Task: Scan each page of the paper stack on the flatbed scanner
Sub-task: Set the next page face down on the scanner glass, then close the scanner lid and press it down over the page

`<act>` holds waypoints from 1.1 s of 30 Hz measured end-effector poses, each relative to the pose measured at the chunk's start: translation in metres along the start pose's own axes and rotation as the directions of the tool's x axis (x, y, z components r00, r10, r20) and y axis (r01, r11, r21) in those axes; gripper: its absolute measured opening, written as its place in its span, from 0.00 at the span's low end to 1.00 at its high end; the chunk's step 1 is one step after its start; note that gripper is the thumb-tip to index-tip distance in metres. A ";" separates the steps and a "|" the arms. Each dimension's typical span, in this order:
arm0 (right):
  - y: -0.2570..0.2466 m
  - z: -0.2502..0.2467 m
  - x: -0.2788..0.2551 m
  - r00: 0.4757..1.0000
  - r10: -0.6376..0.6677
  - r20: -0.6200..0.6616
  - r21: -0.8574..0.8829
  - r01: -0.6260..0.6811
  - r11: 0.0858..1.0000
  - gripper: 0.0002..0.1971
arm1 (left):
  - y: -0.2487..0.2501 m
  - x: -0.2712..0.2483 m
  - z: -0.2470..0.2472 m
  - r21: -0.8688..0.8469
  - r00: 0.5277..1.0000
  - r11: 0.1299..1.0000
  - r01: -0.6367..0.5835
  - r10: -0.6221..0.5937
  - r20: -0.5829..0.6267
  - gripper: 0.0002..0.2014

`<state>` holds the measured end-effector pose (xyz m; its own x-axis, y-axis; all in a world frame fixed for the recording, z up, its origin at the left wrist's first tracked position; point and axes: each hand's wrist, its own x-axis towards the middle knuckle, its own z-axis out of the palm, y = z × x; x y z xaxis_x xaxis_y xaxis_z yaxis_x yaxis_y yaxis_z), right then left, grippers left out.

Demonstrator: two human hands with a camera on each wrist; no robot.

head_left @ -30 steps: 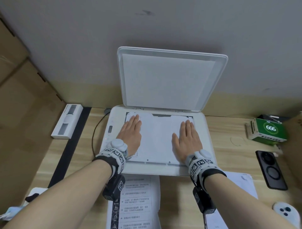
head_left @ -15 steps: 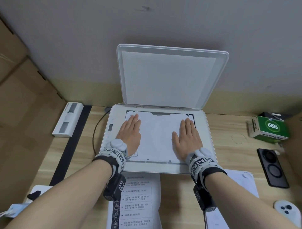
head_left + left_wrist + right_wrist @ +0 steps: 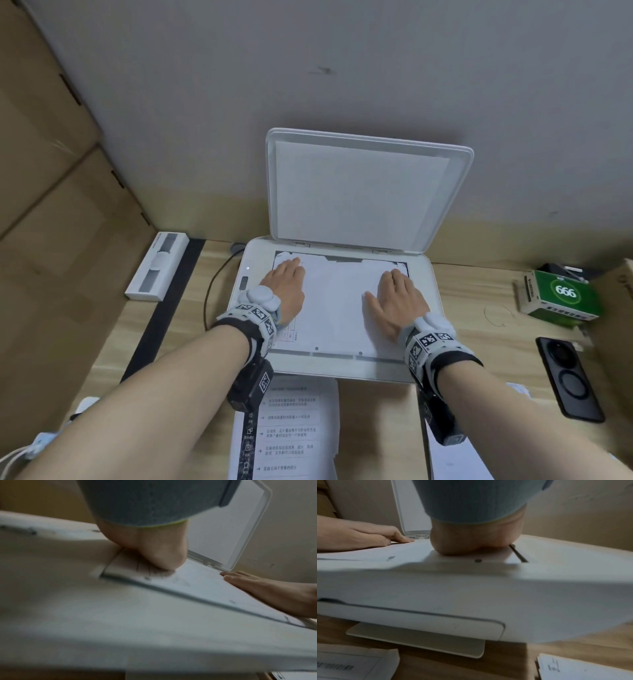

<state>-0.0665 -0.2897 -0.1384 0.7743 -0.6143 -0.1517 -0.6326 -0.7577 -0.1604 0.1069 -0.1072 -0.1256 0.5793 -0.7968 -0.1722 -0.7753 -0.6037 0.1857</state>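
Note:
The white flatbed scanner stands in the middle of the desk with its lid raised against the wall. A white sheet lies on the glass. My left hand rests flat on the sheet's left side, fingers straight. My right hand lies flat on its right side. The left wrist view shows my left palm's heel on the sheet and the right hand beyond. A printed page and another paper pile lie in front of the scanner.
Cardboard boxes wall off the left. A long white box and a dark cable lie left of the scanner. A green box and a black phone sit on the right. The output tray sticks out in front.
Both hands stay flat on the sheet in the same spots. Only the head view has shifted a little.

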 end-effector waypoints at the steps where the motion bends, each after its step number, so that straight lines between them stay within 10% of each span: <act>1: 0.000 -0.014 0.003 1.000 -0.001 -0.009 -0.011 0.000 1.000 0.32 | 0.002 0.001 -0.017 -0.042 1.000 0.999 -0.001 0.000 -0.031 0.22; 8: -0.020 -0.125 0.031 0.922 -0.096 -0.376 0.004 0.105 0.994 0.34 | 0.012 0.050 -0.157 0.007 0.810 0.994 -0.112 0.095 -0.579 0.37; 22: -0.026 -0.179 -0.010 0.831 -0.204 -0.517 -0.069 0.197 0.978 0.26 | 0.019 -0.001 -0.190 0.129 0.931 0.991 0.032 0.017 -0.364 0.20; 33: -0.015 -0.112 -0.097 0.953 -0.180 -0.242 0.128 0.216 0.968 0.11 | 0.026 -0.100 -0.098 0.173 0.984 0.979 -0.104 0.127 -0.127 0.21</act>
<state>-0.1305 -0.2435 -0.0119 0.8563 -0.5022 0.1206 -0.4475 -0.8379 -0.3125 0.0538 -0.0460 -0.0085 0.5033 -0.8638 -0.0229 -0.8632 -0.5039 0.0320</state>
